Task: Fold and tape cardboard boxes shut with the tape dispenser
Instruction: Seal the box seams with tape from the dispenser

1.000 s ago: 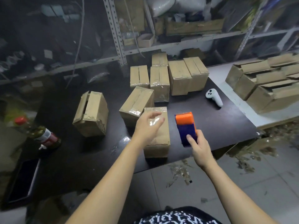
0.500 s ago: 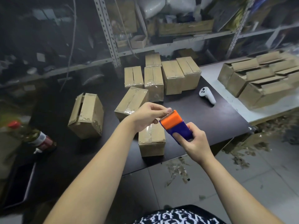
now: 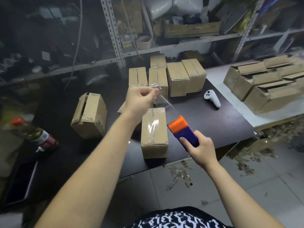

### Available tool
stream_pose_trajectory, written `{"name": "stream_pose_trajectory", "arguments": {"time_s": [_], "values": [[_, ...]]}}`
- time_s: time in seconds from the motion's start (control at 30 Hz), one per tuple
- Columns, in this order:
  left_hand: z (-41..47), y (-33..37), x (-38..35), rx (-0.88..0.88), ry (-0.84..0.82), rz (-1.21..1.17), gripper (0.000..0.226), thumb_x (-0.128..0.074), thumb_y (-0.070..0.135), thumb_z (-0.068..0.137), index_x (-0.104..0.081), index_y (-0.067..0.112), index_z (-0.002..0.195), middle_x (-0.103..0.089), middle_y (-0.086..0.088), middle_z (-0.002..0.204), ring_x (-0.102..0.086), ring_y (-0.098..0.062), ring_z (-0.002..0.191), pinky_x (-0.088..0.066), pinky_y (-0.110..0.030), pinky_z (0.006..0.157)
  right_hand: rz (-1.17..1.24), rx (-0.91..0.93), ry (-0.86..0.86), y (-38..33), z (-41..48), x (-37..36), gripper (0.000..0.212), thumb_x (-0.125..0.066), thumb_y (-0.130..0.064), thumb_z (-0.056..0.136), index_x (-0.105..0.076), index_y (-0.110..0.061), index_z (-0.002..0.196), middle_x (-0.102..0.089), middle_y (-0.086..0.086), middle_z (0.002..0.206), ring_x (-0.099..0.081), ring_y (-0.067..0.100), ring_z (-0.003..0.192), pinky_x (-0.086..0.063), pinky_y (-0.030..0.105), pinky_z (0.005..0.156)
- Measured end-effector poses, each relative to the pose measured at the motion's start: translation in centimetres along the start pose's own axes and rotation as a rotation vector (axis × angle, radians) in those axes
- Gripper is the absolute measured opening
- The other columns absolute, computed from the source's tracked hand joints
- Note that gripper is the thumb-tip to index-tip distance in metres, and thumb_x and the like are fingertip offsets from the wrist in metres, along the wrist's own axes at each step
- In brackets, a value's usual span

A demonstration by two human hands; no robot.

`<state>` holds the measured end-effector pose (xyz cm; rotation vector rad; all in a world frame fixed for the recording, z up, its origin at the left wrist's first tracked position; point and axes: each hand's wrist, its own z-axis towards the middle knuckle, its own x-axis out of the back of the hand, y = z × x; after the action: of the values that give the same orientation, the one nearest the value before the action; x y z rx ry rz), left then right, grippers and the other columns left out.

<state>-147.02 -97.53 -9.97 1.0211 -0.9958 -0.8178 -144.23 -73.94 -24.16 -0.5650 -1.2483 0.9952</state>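
Observation:
My right hand [image 3: 202, 149] grips the blue and orange tape dispenser [image 3: 183, 130], held just right of a closed cardboard box [image 3: 154, 132] with clear tape along its top seam. My left hand [image 3: 139, 99] pinches the free end of the clear tape strip [image 3: 162, 101], which stretches from the dispenser's orange head up and left above the box's far end. A box with a loose flap [image 3: 89, 116] lies on its side to the left on the black table [image 3: 213, 125].
Several taped boxes [image 3: 177, 78] stand at the table's back. A white controller [image 3: 212, 98] lies to the right. Unsealed boxes [image 3: 266, 81] fill a white table at right. A bottle [image 3: 34, 135] lies at left. Tape scraps litter the floor [image 3: 243, 160]. Metal shelving [image 3: 115, 33] stands behind.
My right hand lifted the dispenser off the table. My left hand left the box, took the tape end at the dispenser and pulled it out up and left.

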Motion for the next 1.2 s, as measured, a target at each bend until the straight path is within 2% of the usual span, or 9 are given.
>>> {"name": "stream_pose_trajectory", "arguments": {"time_s": [0.17,0.3,0.53,0.63,0.77,0.9,1.0,1.1,1.2], "values": [[0.6,1.2,2.0,-0.078,0.009,0.084,0.008,-0.076,0.018,0.091,-0.079,0.017,0.084,-0.070,0.007,0.067,-0.063,0.003,0.061,-0.051,-0.011,0.064,0.001,-0.121,-0.063,1.8,-0.6,-0.5,0.029,-0.076,-0.044,0.089,-0.059,-0.024,0.077,-0.065,-0.003,0.062,-0.061,0.018,0.058,-0.049,0.041,0.058],[0.3,0.8,1.7,-0.108,-0.002,0.085,0.006,-0.075,0.018,0.092,-0.078,0.016,0.087,-0.071,0.007,0.075,-0.064,0.004,0.069,-0.049,-0.011,0.067,0.018,-0.146,-0.067,1.6,-0.5,-1.3,0.028,-0.073,-0.048,0.090,-0.061,-0.023,0.084,-0.067,-0.004,0.067,-0.066,0.021,0.063,-0.054,0.040,0.059],[-0.6,0.8,0.0,-0.359,-0.164,0.138,0.007,-0.076,0.014,0.091,-0.081,0.009,0.094,-0.063,-0.008,0.078,-0.056,-0.023,0.072,-0.047,-0.031,0.062,-0.015,-0.256,0.059,1.7,0.4,-1.6,0.040,-0.070,-0.052,0.091,-0.058,-0.017,0.075,-0.064,-0.001,0.064,-0.060,0.021,0.063,-0.048,0.038,0.061],[-1.8,0.3,-1.7,-0.443,-0.259,0.165,0.008,-0.076,0.007,0.090,-0.081,0.004,0.094,-0.060,-0.015,0.078,-0.054,-0.022,0.070,-0.044,-0.033,0.059,-0.011,-0.448,0.077,0.9,2.1,-2.5,0.048,-0.064,-0.062,0.090,-0.062,-0.016,0.074,-0.068,-0.001,0.062,-0.066,0.022,0.065,-0.052,0.037,0.064],[-2.4,0.7,-2.1,-0.411,-0.207,-0.035,0.005,-0.074,0.001,0.090,-0.078,-0.002,0.091,-0.061,-0.021,0.079,-0.053,-0.032,0.070,-0.039,-0.042,0.057,0.144,-0.989,0.158,2.5,3.7,-2.1,0.054,-0.068,-0.059,0.088,-0.065,-0.006,0.093,-0.067,0.009,0.083,-0.064,0.033,0.087,-0.051,0.037,0.077],[-2.3,0.5,-0.6,-0.277,-0.193,-0.034,0.009,-0.074,0.007,0.092,-0.078,-0.001,0.092,-0.067,0.000,0.075,-0.058,-0.003,0.067,-0.043,-0.017,0.062,-0.271,-0.716,0.049,4.2,2.6,-2.3,0.051,-0.058,-0.056,0.096,-0.063,-0.005,0.101,-0.068,0.018,0.103,-0.059,0.035,0.091,-0.041,0.036,0.073],[-3.4,-0.4,-0.3,-0.151,-0.187,-0.056,0.009,-0.075,0.009,0.091,-0.079,0.004,0.098,-0.075,-0.001,0.081,-0.071,-0.014,0.078,-0.055,-0.027,0.071,-0.355,-0.570,-0.050,4.2,3.2,-3.9,0.033,-0.058,-0.032,0.102,-0.057,-0.003,0.116,-0.064,0.020,0.118,-0.059,0.039,0.110,-0.041,0.036,0.082],[-4.6,-1.0,0.0,-0.089,-0.193,-0.049,0.012,-0.074,0.006,0.091,-0.078,0.005,0.102,-0.077,-0.009,0.087,-0.074,-0.025,0.086,-0.057,-0.043,0.081,-0.435,-0.487,-0.114,4.2,3.3,-5.0,0.024,-0.063,-0.026,0.099,-0.060,-0.004,0.106,-0.065,0.016,0.107,-0.056,0.031,0.094,-0.039,0.031,0.078],[-5.6,-1.6,0.5,-0.052,-0.195,-0.032,0.012,-0.073,0.007,0.093,-0.079,0.006,0.102,-0.077,-0.005,0.087,-0.072,-0.016,0.081,-0.055,-0.030,0.075,-0.504,-0.440,-0.077,4.2,2.6,-5.5,0.037,-0.070,-0.038,0.090,-0.056,-0.008,0.073,-0.058,0.006,0.075,-0.058,0.032,0.081,-0.036,0.032,0.071]]}}
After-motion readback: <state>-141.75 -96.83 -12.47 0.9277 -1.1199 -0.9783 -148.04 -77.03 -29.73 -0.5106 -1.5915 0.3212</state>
